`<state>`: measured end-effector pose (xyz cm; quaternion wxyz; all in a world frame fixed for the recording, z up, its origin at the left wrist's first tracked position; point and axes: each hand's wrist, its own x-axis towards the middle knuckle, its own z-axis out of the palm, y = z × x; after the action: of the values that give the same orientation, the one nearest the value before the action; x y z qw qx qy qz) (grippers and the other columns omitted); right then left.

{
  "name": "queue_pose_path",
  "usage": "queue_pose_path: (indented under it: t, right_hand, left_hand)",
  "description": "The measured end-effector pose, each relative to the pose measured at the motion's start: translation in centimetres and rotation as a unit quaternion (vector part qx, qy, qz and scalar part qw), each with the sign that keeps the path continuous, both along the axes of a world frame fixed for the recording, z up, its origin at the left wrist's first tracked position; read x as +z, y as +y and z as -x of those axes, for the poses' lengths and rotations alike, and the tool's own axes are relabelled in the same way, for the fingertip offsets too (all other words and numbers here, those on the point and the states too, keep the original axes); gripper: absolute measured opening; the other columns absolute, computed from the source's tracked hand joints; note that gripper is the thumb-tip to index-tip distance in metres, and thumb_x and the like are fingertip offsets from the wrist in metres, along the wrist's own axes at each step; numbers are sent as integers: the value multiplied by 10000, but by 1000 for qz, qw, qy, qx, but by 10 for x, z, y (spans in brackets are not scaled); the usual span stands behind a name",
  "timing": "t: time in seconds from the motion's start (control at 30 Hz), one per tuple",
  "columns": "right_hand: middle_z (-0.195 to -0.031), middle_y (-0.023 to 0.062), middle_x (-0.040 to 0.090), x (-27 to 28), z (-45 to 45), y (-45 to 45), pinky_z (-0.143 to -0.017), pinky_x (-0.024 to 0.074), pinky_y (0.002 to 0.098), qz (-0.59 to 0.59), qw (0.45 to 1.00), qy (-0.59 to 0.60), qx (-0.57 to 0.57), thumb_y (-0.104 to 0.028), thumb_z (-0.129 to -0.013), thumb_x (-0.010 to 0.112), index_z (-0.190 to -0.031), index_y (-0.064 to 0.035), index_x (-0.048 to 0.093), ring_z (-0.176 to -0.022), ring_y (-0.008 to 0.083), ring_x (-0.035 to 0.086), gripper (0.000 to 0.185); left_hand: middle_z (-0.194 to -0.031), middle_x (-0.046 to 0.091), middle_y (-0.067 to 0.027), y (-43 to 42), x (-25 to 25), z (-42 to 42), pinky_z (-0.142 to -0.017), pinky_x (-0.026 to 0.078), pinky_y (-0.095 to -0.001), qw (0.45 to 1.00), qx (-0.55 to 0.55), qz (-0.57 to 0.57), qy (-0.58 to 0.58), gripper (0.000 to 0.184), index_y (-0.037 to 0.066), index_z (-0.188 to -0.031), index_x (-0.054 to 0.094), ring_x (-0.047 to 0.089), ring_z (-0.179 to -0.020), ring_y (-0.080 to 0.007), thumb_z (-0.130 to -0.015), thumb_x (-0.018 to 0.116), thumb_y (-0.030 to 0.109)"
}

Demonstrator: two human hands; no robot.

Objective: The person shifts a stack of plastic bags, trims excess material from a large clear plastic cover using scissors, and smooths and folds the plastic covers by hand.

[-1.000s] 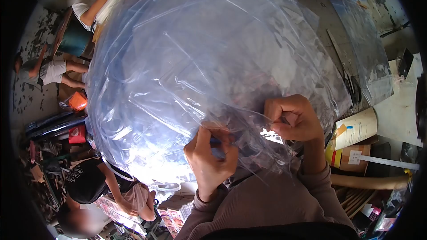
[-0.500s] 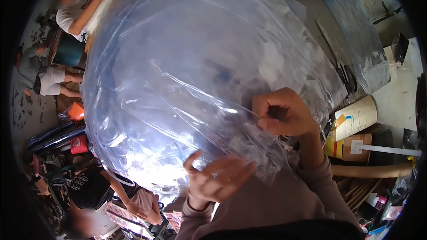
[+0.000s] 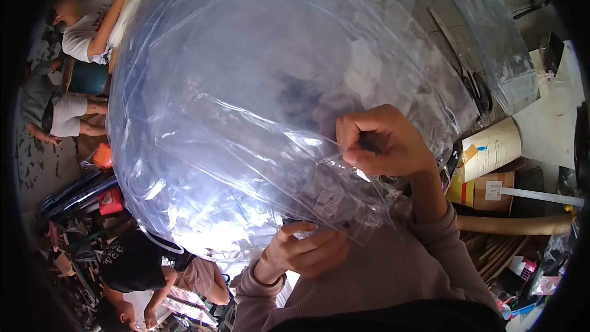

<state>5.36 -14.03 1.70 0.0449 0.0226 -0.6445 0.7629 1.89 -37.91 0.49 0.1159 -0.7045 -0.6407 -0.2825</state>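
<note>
A large clear plastic sheet [image 3: 246, 74] bulges up in front of me, with folds and bright glare across it. Between thumb and fingertips my right hand [image 3: 384, 141] pinches a fold of this sheet near its right lower edge. My left hand [image 3: 310, 251] is lower and to the left, at the sheet's near edge, close to my body. Its fingers are curled round the plastic there, though part of the grip is hidden. Loose, crumpled plastic hangs between the two hands.
Large scissors [image 3: 458, 55] lie on the table at the right, beside another folded plastic sheet [image 3: 498, 49]. Further right are a paper roll [image 3: 491, 150] and a cardboard box [image 3: 495, 193]. Several people are at the left, one in a white shirt [image 3: 86, 37]. Cluttered scraps fill the lower left.
My left hand's spread fingers have curled in at the sheet's edge, and the hand has shifted slightly right. My right hand has moved a little left and up, still pinching the plastic.
</note>
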Motion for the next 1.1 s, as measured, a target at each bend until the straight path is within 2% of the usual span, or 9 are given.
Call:
queue_pose_path:
  t: [0.07, 0.2, 0.3, 0.4, 0.47, 0.5, 0.57, 0.77, 1.1]
  right_hand:
    - [-617, 33, 504, 0, 0, 0, -519, 330, 244, -2, 1000, -1, 2, -46, -752, 608, -646, -19, 476, -566, 101, 431, 172]
    - [-621, 37, 510, -1, 1, -1, -531, 344, 246, -4, 1000, 12, 0, -33, -758, 601, -647, -18, 483, -568, 103, 439, 162]
    - [-637, 8, 553, -9, 3, 2, -518, 392, 219, -27, 998, 63, 4, -58, -769, 646, -712, -14, 537, -592, 51, 502, 130]
    - [-639, 13, 557, -8, 2, 3, -527, 402, 220, -41, 998, 46, 6, -46, -770, 644, -708, -10, 536, -595, 56, 507, 130]
    - [-641, 14, 559, -8, 2, 2, -530, 406, 221, -28, 999, 45, 8, -40, -771, 641, -708, -8, 536, -598, 57, 509, 127]
    - [-642, 16, 561, -8, 2, 2, -533, 410, 222, -14, 999, 43, 8, -34, -773, 639, -709, -5, 536, -601, 58, 512, 125]
    - [-644, 17, 563, -9, 2, 2, -535, 413, 223, -11, 999, 44, 7, -32, -775, 637, -711, -3, 536, -602, 59, 514, 123]
    - [-653, 18, 566, -9, 2, 2, -544, 422, 223, -10, 999, 51, 4, -34, -782, 634, -721, 1, 537, -608, 59, 516, 120]
    - [-679, 16, 572, -9, 2, 3, -549, 427, 214, 3, 999, 48, 9, -33, -784, 629, -726, -8, 538, -626, 54, 521, 111]
  left_hand:
    - [-953, 609, 118, 2, -3, -3, -860, 364, -263, 1000, 18, -5, -1, 129, 266, -832, 666, 542, -886, -18, -736, 639, 184]
    - [-949, 591, 124, 1, -12, -6, -871, 370, -269, 999, 38, -13, 23, 141, 268, -848, 672, 526, -889, -20, -725, 664, 200]
    - [-960, 599, 123, 3, -17, -5, -896, 375, -288, 999, 29, -38, 19, 130, 264, -820, 664, 537, -893, -10, -733, 661, 167]
    - [-954, 607, 125, 4, -16, -4, -908, 383, -298, 999, -13, -29, 11, 115, 261, -765, 638, 554, -884, -1, -753, 652, 147]
    - [-872, 604, 168, 4, -16, -5, -889, 380, -308, 999, -23, -20, 20, 176, 279, -764, 647, 541, -818, 13, -683, 732, 148]
    - [-872, 604, 168, 5, -16, -6, -889, 380, -308, 999, -23, -20, 20, 176, 279, -764, 647, 541, -818, 13, -683, 732, 148]
    - [-904, 621, 119, 6, -18, -7, -872, 391, -290, 999, -19, -47, 20, 98, 249, -733, 610, 568, -831, -10, -755, 651, 162]
    - [-885, 620, 79, 8, -15, -8, -794, 378, -268, 1000, -12, -9, 6, 45, 216, -741, 611, 552, -763, -55, -745, 641, 182]
    - [-903, 619, 84, 7, -19, -10, -798, 386, -272, 998, -17, -45, 40, 56, 216, -752, 592, 543, -799, -49, -758, 628, 174]
